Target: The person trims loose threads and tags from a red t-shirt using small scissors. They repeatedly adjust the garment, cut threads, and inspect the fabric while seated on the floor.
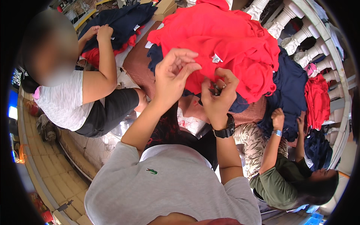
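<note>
In front of me lies a heap of red cloth garments [225, 33], with a small white label [216, 58] showing on top. Over its near edge I hold up my left hand [174, 73]; the fingers are curled but apart from the thumb, and no object shows between them. Lower and to the right, my right hand [219, 97] is closed around a small metal tool [216, 89], which looks like thread snips and is mostly covered by the fingers. A black watch [225, 129] is on my right wrist.
At the left a person [60, 97] handles dark blue cloth [120, 26]. On the right another person [281, 176] has both hands at navy garments [287, 90]. White ribbed posts with wrapped ends [300, 37] line a rail at the far right, where red cloth [317, 101] hangs.
</note>
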Action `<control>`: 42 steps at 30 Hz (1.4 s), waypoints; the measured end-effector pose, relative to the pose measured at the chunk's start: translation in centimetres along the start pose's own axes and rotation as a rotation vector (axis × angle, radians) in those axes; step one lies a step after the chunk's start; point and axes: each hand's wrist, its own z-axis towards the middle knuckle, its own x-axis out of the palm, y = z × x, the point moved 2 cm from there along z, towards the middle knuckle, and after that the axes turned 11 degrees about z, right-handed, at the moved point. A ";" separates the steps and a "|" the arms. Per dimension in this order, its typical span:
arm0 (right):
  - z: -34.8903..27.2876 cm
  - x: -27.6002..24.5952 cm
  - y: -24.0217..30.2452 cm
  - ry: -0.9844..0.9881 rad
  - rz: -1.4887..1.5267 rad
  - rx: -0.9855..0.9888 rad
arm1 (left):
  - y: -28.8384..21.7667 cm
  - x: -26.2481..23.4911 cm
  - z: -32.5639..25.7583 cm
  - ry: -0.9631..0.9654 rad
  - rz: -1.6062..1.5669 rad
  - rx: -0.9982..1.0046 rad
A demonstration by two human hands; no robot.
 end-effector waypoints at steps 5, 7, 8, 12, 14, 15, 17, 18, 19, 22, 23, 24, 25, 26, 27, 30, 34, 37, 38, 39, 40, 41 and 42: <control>4.4 -2.8 2.7 -0.003 0.198 0.066 | 1.1 1.4 5.8 0.157 0.161 0.270; 5.5 -4.5 2.7 -0.039 0.335 0.189 | 0.8 2.9 7.2 0.228 0.256 0.356; 6.1 -5.3 2.8 -0.062 0.406 0.247 | 0.5 3.5 7.7 0.244 0.307 0.423; 7.4 -7.4 2.2 -0.085 0.183 0.151 | 0.2 6.1 9.0 0.313 0.435 0.605; 7.8 -8.6 1.2 -0.113 0.131 0.188 | 0.1 7.1 9.3 0.345 0.426 0.605; 7.9 -9.4 0.7 -0.129 0.143 0.255 | 0.0 7.6 9.2 0.361 0.406 0.573; 8.0 -10.2 0.3 -0.165 0.180 0.320 | -0.2 8.7 8.8 0.386 0.341 0.519; 7.9 -10.3 0.1 -0.173 0.198 0.348 | -0.3 9.1 8.3 0.397 0.300 0.494; 7.8 -10.3 -0.1 -0.180 0.216 0.376 | -0.5 9.6 7.9 0.406 0.259 0.470; 7.4 -10.1 -0.2 -0.148 0.294 0.413 | -0.4 11.2 6.6 0.426 0.214 0.399; 7.3 -10.1 -0.4 -0.136 0.315 0.423 | 0.4 11.4 6.6 0.429 0.233 0.425; 7.2 -10.3 -0.5 -0.131 0.334 0.439 | 0.9 11.4 6.9 0.433 0.219 0.397; 7.0 -10.4 -0.5 -0.126 0.353 0.458 | 1.3 11.3 7.2 0.436 0.205 0.370; 6.9 -10.5 -0.6 -0.121 0.371 0.477 | 1.6 11.2 7.4 0.439 0.191 0.342; 6.7 -11.1 -0.9 -0.116 0.392 0.524 | 1.5 11.3 7.6 0.464 0.143 0.282; 6.5 -11.4 -1.0 -0.171 0.513 0.567 | 2.6 11.3 8.3 0.571 -0.169 -0.004; 6.3 -11.8 -1.7 -0.230 0.639 0.590 | 2.4 10.0 8.9 0.657 -0.365 -0.177; 6.3 -11.8 -2.1 -0.227 0.662 0.569 | 2.1 9.5 8.8 0.677 -0.221 -0.052; 6.2 -11.8 -2.1 -0.239 0.657 0.572 | 2.0 9.5 8.6 0.683 -0.128 0.019; 6.2 -11.7 -2.0 -0.252 0.652 0.577 | 1.5 9.5 8.2 0.694 0.004 0.039; 6.1 -11.7 -1.9 -0.264 0.648 0.582 | 0.6 9.4 7.8 0.705 0.136 0.060; 6.1 -11.8 -1.9 -0.264 0.643 0.584 | 0.2 9.4 7.5 0.713 0.268 0.082; 6.1 -11.9 -1.8 -0.259 0.637 0.587 | 0.1 9.5 7.2 0.663 0.332 0.187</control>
